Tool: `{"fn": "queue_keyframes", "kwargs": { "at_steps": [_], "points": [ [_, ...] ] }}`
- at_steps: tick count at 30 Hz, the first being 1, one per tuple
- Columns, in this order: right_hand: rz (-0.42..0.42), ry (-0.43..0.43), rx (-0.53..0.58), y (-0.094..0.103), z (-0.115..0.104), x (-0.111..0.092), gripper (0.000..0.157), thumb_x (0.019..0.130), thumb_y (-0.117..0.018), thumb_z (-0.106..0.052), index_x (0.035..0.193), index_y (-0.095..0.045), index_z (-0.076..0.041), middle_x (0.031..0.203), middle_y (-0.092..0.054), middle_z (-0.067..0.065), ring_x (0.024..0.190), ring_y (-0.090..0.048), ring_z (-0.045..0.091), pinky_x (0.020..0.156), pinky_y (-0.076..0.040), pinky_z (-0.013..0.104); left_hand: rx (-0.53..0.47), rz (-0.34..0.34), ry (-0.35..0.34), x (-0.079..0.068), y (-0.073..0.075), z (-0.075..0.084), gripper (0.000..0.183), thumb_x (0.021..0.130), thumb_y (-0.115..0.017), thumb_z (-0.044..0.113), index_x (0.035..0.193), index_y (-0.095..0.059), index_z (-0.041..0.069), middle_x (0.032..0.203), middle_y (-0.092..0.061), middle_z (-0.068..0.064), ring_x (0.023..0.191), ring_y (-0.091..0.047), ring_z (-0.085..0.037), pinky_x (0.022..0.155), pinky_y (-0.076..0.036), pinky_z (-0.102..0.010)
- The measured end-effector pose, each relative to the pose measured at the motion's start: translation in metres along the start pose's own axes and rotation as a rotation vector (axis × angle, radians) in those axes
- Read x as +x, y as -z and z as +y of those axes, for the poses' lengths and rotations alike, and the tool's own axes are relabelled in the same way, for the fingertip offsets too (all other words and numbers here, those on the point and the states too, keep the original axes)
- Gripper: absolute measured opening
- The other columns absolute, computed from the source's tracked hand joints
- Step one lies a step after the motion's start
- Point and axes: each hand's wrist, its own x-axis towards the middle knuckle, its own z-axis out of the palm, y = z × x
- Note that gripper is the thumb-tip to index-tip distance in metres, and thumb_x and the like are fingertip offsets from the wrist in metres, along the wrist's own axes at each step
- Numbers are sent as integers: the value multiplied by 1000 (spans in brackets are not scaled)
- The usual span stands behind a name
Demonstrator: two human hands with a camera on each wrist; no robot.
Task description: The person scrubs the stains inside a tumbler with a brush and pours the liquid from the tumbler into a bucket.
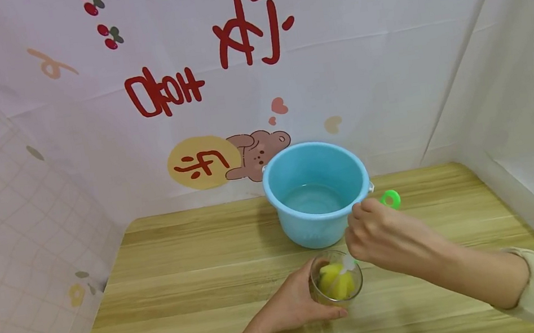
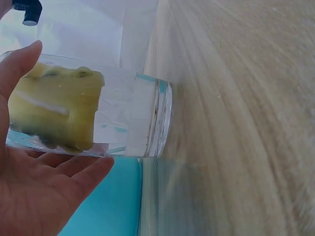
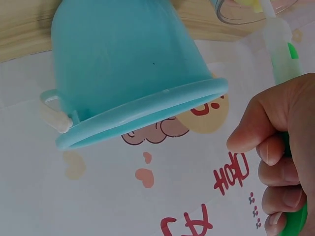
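My left hand (image 1: 298,298) holds a clear glass cup (image 2: 123,110) from its left side, thumb in front and fingers behind. The glass has its thick base close over the wooden tabletop. Inside it, in the upper part, sits the yellow sponge head (image 1: 337,283) of a cup brush. My right hand (image 1: 381,234) grips the brush's green handle (image 3: 297,219) in curled fingers, above and to the right of the glass. The handle's ring end sticks out past the fist in the head view. A whitish stem (image 3: 278,37) runs from the fist down to the sponge.
Just behind the glass stands a light blue bucket (image 1: 317,230) with some water (image 1: 313,197) in it, close by the right fist. The wooden table (image 1: 187,291) ends at a white printed curtain (image 1: 362,79) at the back and sides.
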Motion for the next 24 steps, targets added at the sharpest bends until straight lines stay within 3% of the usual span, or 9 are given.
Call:
{"fn": "queue_keyframes", "kwargs": {
  "at_steps": [7,11,21,24],
  "points": [
    [-11,15,19,-2,2,8,28,69,-54,9,53,-35,-4,49,-31,8,49,-28,19,55,-24,26,-17,-12,6,1,1,-1,76,68,-82,47,129,-42,30,114,-56,12,102,-54,-5,89,-44,-24],
    [-25,18,-1,-5,4,11,31,66,-60,7,52,-35,-4,48,-31,9,48,-29,19,54,-22,25,-31,-17,-2,1,0,-1,76,69,-83,44,130,-41,31,115,-56,13,102,-54,-5,90,-44,-25],
    [-83,-2,25,-14,11,15,25,63,-60,8,51,-42,-4,47,-41,12,46,-35,23,52,-23,26,-38,-13,-7,1,0,-1,75,68,-82,47,129,-41,34,114,-56,13,102,-55,-5,89,-44,-25],
    [-101,-11,50,-16,12,12,29,64,-59,7,49,-39,-8,46,-39,10,46,-34,22,52,-23,26,-41,-15,-3,1,0,-1,72,68,-83,45,127,-42,34,113,-56,13,100,-55,-5,88,-45,-25]
  ]
}}
